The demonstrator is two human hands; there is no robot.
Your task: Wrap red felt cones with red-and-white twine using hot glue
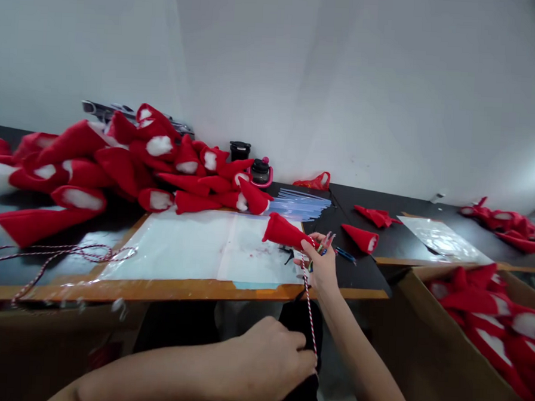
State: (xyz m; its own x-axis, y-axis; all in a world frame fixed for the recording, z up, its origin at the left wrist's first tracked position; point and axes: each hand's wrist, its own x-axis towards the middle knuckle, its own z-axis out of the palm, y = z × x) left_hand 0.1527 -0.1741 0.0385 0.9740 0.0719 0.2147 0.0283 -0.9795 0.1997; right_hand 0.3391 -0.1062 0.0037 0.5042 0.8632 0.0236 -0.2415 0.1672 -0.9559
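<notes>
Red felt cone [284, 232], ctr of frame, pinched at its tip in R hand [320, 260] w/ scissors [327, 242], fingers curled; L hand [270, 362], lower ctr, closed in a pinch on red-white cord [309, 307] running up to R hand.

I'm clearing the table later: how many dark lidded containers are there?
2: a black container behind the red pile, and a pink-looped one to its right. The pile may hide more.
</notes>
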